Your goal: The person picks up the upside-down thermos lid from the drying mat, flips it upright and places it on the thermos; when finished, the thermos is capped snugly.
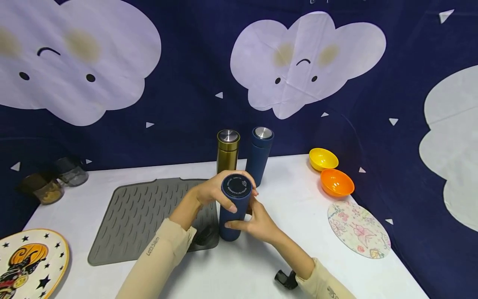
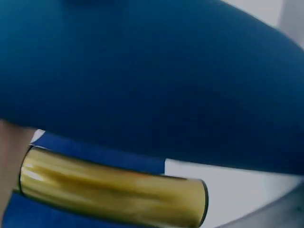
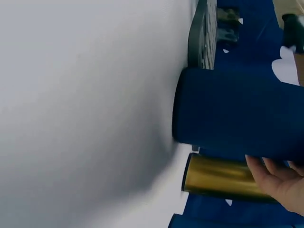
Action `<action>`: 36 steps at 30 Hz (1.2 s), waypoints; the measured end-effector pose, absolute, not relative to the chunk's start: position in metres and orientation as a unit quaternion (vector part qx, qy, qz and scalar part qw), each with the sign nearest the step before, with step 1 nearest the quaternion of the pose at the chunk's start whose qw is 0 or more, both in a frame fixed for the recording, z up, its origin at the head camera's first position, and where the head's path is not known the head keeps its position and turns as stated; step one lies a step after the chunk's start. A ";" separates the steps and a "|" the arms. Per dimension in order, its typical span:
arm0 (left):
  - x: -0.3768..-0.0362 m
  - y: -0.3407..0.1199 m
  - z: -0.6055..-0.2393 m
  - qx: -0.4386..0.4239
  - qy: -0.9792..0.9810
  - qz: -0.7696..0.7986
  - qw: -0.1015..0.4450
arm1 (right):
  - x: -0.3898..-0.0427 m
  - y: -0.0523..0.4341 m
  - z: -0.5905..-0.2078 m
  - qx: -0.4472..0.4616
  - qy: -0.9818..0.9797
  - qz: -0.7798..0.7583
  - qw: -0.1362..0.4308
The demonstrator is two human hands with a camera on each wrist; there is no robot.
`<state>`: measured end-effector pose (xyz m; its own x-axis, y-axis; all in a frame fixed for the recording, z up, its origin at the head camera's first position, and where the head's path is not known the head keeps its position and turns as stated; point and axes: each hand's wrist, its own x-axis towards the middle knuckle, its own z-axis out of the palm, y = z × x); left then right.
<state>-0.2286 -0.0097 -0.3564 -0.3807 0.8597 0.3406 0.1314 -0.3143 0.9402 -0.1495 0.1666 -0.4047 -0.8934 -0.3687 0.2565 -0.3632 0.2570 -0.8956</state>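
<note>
A dark blue flask (image 1: 232, 216) stands upright on the white table (image 1: 239, 270) at the right edge of a grey ribbed mat (image 1: 142, 216). My left hand (image 1: 218, 194) grips its top, fingers curled round the black lid (image 1: 237, 186). My right hand (image 1: 255, 222) holds the lower body, thumb in front. Just behind stand a gold flask (image 1: 228, 151) and a second blue flask (image 1: 260, 155), both with steel caps. The held flask (image 2: 152, 80) fills the left wrist view, above the gold flask (image 2: 114, 185). In the right wrist view the flask (image 3: 237, 111) and my fingers (image 3: 280, 183) show.
A yellow bowl (image 1: 323, 159) and an orange bowl (image 1: 337, 182) sit at the back right, with a floral round mat (image 1: 358, 230) in front of them. A decorated plate (image 1: 30, 261) lies at the front left. Two glass jars (image 1: 48, 187) stand at the back left.
</note>
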 end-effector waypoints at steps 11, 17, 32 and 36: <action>-0.151 -0.096 -0.388 0.275 0.712 0.642 0.072 | -0.192 0.223 -0.381 -0.038 0.814 -0.567 -0.123; -0.128 -0.128 -0.406 0.219 0.758 0.613 0.041 | -0.243 0.261 -0.385 0.016 0.813 -0.547 -0.201; -0.135 -0.124 -0.414 0.222 0.803 0.554 -0.007 | -0.266 0.303 -0.404 0.081 0.837 -0.515 -0.166; -0.144 -0.119 -0.408 0.232 0.835 0.499 -0.021 | -0.238 0.294 -0.401 0.089 0.843 -0.506 -0.161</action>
